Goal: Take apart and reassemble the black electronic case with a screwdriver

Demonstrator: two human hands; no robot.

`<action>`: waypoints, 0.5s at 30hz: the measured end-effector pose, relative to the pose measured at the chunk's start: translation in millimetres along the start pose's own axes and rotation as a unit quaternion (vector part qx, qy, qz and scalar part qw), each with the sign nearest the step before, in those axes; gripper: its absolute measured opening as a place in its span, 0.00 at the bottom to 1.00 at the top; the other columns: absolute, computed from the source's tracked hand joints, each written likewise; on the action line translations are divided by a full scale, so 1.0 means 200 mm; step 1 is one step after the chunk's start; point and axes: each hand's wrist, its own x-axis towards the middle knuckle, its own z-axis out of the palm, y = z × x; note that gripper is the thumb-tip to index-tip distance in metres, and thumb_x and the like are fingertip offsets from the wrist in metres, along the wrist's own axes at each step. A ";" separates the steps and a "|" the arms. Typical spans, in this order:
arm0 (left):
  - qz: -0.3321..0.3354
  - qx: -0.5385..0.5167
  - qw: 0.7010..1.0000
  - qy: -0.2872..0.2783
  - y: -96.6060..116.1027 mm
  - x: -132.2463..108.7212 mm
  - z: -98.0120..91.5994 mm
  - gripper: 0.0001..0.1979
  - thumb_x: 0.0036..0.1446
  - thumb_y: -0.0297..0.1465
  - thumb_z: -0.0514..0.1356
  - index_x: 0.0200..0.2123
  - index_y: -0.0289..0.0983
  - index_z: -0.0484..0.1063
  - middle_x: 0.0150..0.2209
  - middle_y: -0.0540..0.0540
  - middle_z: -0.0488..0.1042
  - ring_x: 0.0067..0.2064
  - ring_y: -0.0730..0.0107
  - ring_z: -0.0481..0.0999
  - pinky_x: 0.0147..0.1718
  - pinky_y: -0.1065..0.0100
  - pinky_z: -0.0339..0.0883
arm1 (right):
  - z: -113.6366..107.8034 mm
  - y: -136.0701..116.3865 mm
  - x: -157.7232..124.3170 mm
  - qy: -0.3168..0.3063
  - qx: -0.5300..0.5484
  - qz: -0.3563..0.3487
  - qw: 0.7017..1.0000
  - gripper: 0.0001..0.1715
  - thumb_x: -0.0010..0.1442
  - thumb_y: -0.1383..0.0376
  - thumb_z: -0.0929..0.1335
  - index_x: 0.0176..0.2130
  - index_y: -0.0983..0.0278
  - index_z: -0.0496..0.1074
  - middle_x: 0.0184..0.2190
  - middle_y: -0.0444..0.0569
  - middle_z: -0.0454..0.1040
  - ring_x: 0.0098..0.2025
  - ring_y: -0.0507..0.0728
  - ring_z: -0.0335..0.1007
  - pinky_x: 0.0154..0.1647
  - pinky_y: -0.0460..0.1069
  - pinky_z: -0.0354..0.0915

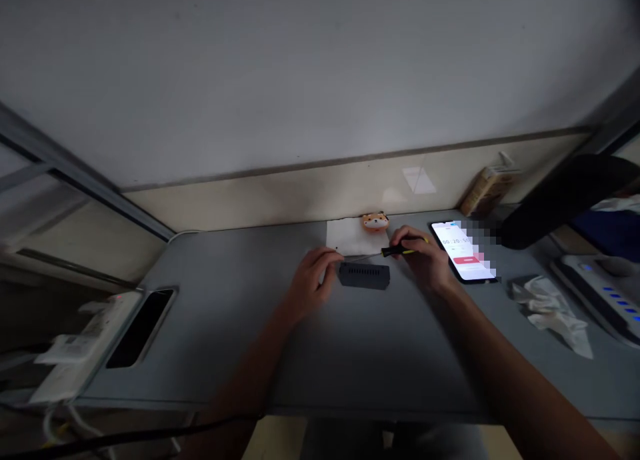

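Observation:
My right hand (417, 250) is closed around the black and yellow handle of a screwdriver (395, 250). The shaft points left, toward the fingertips of my left hand (316, 280). Those fingers are pinched together by the shaft's tip; whatever they hold, if anything, is too small to make out. Just below the shaft, a dark grey box with a row of vent slots (365, 277) lies on the grey desk (240, 313), close to my left fingers. Behind the hands is a white sheet (345, 235) with a tiny dark speck near its left side.
An orange animal-face figure (375, 222) sits at the sheet's back edge. To the right are a lit phone (463, 253), crumpled tissue (550, 310), a carton (487, 190) and a dark cylinder (565, 193). Another phone (143, 327) lies left, beside a white power strip (93, 340).

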 end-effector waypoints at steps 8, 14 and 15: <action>0.055 0.052 0.997 -0.013 -0.02 -0.01 0.00 0.16 0.63 0.21 0.51 0.45 0.40 0.76 0.43 0.43 0.77 0.45 0.63 0.77 0.47 0.63 0.70 | 0.00 0.01 0.00 0.008 -0.022 -0.008 1.000 0.07 0.42 0.59 0.68 0.21 0.59 0.73 0.21 0.47 0.66 0.25 0.56 0.59 0.28 0.53 0.55; 0.079 0.112 0.990 -0.021 -0.04 -0.01 0.00 0.18 0.62 0.21 0.50 0.46 0.41 0.76 0.41 0.44 0.76 0.42 0.65 0.76 0.45 0.64 0.71 | 0.01 0.00 0.00 0.003 -0.026 -0.011 1.000 0.07 0.43 0.58 0.68 0.22 0.59 0.72 0.22 0.47 0.65 0.26 0.56 0.59 0.29 0.53 0.55; 0.092 0.124 0.988 -0.016 -0.04 -0.01 0.00 0.18 0.62 0.20 0.50 0.45 0.41 0.76 0.41 0.44 0.76 0.41 0.66 0.76 0.44 0.64 0.71 | 0.01 0.00 -0.01 0.004 -0.022 -0.009 1.000 0.06 0.43 0.59 0.68 0.22 0.59 0.72 0.22 0.47 0.65 0.26 0.56 0.59 0.29 0.53 0.55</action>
